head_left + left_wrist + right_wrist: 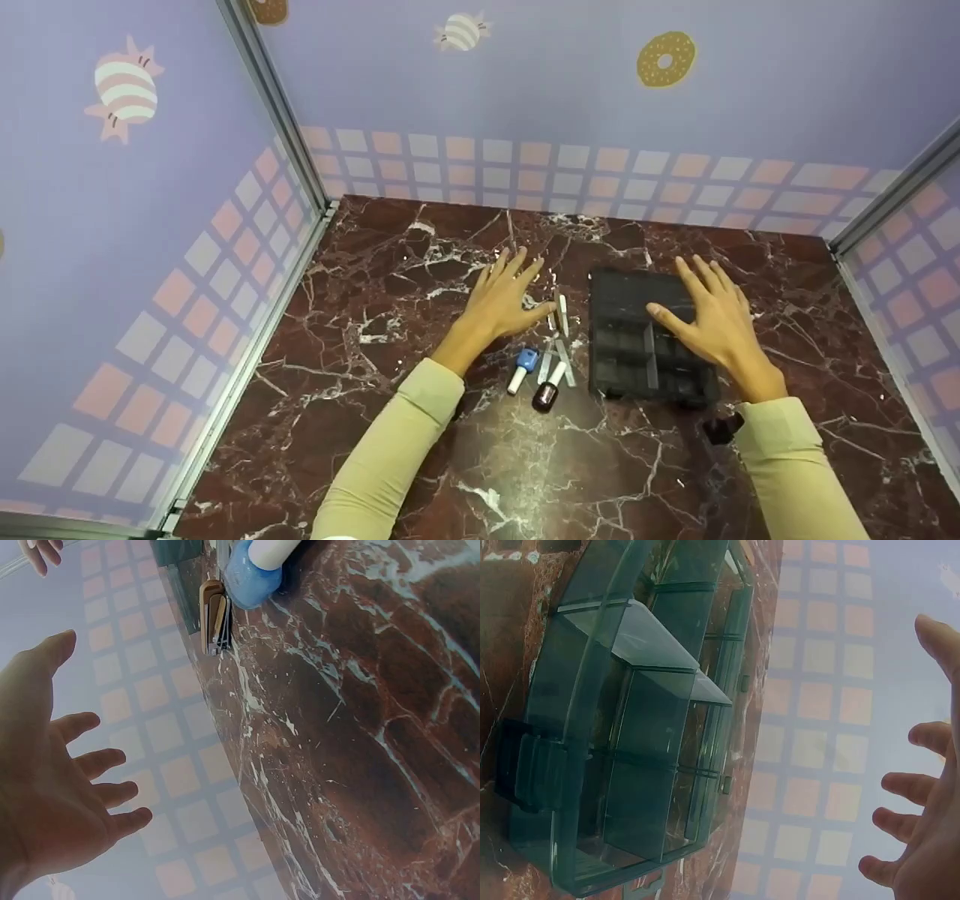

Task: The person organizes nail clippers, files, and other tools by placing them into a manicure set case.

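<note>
My left hand [501, 301] hovers with fingers spread, its thumb overlapping a nail clipper [214, 619] in the head view. Nothing is in its grasp. A blue nail polish bottle [527, 360] with a white cap and a dark nail polish bottle [545, 397] lie nearer to me. Thin pale strips [565, 365] lie just behind the bottles, beside a slim white-ended piece [564, 311]. Also spread and holding nothing, my right hand [716, 322] is over the right part of a dark translucent compartment box [649, 727]. Upright dividers show inside the box, with no lid over the compartments.
A dark marbled tabletop [330, 435] carries everything. Patterned lilac panels stand at the back [525, 97], left [187, 187] and right [930, 247], with metal rails along their edges. A small dark object [722, 429] sits at the right cuff.
</note>
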Motion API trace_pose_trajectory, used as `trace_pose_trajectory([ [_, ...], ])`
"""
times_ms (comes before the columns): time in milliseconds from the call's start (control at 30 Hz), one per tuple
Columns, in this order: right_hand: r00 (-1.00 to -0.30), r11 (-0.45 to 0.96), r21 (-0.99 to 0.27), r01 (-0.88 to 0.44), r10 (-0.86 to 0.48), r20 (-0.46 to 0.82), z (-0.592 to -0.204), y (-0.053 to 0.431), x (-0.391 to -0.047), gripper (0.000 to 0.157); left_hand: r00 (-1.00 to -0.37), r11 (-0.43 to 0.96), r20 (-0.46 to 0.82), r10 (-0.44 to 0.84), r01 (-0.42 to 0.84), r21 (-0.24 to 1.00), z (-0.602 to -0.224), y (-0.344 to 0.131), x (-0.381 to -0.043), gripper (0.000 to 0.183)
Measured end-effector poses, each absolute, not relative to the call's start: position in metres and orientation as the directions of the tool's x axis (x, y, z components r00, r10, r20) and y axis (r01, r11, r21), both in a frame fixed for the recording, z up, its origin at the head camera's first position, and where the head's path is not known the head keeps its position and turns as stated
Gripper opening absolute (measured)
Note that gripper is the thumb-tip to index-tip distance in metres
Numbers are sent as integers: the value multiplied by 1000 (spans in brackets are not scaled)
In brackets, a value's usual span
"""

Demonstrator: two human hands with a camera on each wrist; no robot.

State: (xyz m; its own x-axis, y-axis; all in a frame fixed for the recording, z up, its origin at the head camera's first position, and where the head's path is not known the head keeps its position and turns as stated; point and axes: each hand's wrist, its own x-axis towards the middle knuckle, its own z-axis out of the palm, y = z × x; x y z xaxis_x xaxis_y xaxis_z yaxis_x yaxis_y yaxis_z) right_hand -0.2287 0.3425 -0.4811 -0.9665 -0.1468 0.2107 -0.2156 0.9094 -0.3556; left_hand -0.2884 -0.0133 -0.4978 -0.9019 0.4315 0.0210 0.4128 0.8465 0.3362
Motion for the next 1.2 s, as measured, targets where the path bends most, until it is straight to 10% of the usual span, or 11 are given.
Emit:
trace_pose_trajectory([
  [433,-963,764,-597,-245,-119,243,-510,371,-210,77,-871,785,-42,490,420,457,-516,-20,-274,85],
  [1200,-992,355,-930,94,112,-57,-573,418,-184,68,-858,797,-79,508,433,421,-562,-23,-230,60],
])
